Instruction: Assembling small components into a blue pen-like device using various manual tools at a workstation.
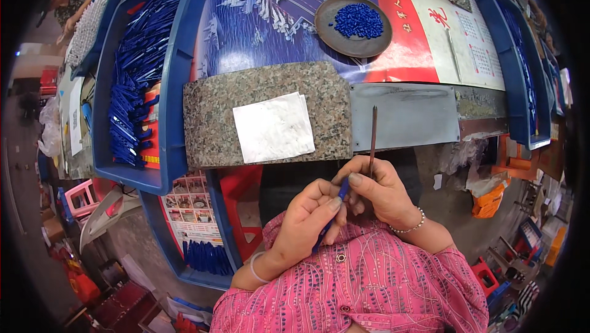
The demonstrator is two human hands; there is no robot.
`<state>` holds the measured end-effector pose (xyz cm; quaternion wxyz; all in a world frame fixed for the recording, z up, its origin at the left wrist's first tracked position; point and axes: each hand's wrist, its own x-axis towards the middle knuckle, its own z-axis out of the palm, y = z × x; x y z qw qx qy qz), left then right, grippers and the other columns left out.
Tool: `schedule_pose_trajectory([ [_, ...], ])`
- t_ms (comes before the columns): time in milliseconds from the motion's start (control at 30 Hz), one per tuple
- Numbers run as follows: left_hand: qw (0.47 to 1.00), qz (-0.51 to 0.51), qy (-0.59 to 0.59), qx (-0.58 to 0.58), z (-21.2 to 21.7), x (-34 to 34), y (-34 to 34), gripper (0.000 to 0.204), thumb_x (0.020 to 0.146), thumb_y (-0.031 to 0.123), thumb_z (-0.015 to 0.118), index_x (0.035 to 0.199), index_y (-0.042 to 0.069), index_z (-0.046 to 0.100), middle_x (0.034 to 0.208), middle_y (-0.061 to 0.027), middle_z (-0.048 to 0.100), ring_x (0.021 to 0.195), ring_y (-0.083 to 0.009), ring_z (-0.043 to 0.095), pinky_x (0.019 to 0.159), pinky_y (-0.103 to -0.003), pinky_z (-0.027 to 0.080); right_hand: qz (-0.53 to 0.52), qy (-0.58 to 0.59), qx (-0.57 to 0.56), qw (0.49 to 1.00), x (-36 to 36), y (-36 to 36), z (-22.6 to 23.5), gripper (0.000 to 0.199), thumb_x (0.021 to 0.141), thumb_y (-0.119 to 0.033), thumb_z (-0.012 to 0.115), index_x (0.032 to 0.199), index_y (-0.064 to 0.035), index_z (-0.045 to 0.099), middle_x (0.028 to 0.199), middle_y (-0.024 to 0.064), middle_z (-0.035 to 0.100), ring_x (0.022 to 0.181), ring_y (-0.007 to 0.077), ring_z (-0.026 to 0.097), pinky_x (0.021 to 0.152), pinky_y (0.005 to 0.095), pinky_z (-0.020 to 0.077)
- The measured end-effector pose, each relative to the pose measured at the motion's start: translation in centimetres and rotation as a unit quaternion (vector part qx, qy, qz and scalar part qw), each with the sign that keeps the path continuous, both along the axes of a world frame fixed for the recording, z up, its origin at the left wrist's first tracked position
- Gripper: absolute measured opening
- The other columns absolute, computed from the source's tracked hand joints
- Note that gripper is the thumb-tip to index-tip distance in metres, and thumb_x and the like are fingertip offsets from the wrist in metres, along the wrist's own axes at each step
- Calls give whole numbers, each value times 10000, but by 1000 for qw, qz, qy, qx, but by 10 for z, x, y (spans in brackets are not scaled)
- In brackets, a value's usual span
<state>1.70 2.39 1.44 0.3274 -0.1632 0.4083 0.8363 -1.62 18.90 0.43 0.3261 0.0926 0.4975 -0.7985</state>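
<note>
In front of my chest, my left hand (307,217) is closed around a slim blue plastic piece (343,189), shaped like an eyeglass temple. Its lower end comes out below my fingers, near my pink sleeve. My right hand (388,196) is closed too, its thumb against the upper end of that piece. Between its fingers stands a thin brown pointed rod (373,130), tip up. The fingertips meet, so whatever small part lies between them is hidden. Beyond the hands, a folded white cloth or paper (274,128) lies on the speckled stone slab (209,102).
A round dish (326,32) holds small blue pellets (359,21). Blue pieces fill the left bin (176,93); others are in the lower bin (227,235) and right bin (522,105). A grey plate (405,115) borders the slab. A red stool (236,195) stands below.
</note>
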Motion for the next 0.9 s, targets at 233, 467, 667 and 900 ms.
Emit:
schedule_pose_trajectory([
  [233,999,-12,32,-35,1,-1,3,108,896,62,427,974,-1,467,700,-77,553,439,-82,439,429,-190,355,-3,-1,-13,1000,-1,4,-2,190,904,-164,537,937,16,586,727,15,572,530,38,481,484,173,403],
  [467,999,-20,20,-31,-2,-1,6,115,895,66,432,979,-5,467,697,-83,557,442,-87,443,433,-192,361,6,8,-15,1000,1,9,-4,178,903,-158,541,943,9,588,749,14,585,549,33,493,489,165,411],
  [667,999,-20,27,-24,0,0,6,118,898,71,433,983,-3,467,700,-85,562,444,-92,448,438,-193,368,8,26,2,1000,2,10,-1,168,898,-149,549,940,10,588,750,12,586,563,31,503,485,163,416],
  [900,993,-79,54,-63,6,-6,-11,199,947,156,404,970,-9,513,684,-66,569,446,-58,430,435,-176,346,49,102,64,992,-20,5,19,161,889,-137,562,959,7,582,759,14,584,577,41,514,489,173,415],
])
